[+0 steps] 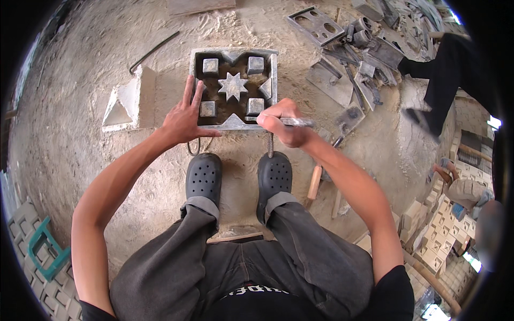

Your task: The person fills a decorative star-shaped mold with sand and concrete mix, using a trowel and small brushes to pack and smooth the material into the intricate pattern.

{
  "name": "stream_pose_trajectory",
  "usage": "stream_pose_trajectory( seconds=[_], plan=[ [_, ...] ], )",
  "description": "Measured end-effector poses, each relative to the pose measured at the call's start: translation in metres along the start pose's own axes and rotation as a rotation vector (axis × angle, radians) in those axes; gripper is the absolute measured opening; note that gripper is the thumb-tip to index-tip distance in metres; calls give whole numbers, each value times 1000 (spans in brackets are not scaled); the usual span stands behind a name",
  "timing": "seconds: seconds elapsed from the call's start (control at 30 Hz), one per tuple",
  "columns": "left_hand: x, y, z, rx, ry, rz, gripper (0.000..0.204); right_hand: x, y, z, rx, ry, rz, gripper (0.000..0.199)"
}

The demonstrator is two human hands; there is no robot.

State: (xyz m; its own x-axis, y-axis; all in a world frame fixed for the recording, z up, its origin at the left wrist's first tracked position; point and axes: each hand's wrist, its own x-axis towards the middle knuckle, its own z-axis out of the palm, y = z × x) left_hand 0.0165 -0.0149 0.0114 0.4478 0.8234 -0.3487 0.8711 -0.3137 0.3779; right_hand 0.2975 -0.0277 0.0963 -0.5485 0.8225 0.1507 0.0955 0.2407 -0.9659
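A square metal mould (pixel 274 75) lies on the dusty ground before my feet, with an eight-pointed star (pixel 233 86) in its middle and a square block near each corner. My left hand (pixel 181 119) is open, its fingers spread over the mould's left side and its thumb along the near edge. At the near right corner, my right hand (pixel 286 122) is closed around a slim grey metal tool (pixel 301 122). The tool's back end sticks out to the right, and a thin part of it reaches beside the near right block. Fingers hide its middle.
A pale block with a triangular recess (pixel 119 113) stands left of the mould, near a bent rod (pixel 155 52). Metal scraps and a plate with holes (pixel 317 27) lie at the far right. A wooden-handled tool (pixel 315 183) is nearer. Another person's dark-clothed leg (pixel 441 85) is at right.
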Motion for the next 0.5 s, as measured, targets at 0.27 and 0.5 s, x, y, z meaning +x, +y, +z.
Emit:
stream_pose_trajectory(
  seconds=[0.27,0.5],
  plan=[
    [0,3,-3,14,-36,-19,147,-7,5,0,-28,57,42,40],
    [-1,-4,1,4,-6,7,144,10,-30,11,272,310,118,47]
  ],
)
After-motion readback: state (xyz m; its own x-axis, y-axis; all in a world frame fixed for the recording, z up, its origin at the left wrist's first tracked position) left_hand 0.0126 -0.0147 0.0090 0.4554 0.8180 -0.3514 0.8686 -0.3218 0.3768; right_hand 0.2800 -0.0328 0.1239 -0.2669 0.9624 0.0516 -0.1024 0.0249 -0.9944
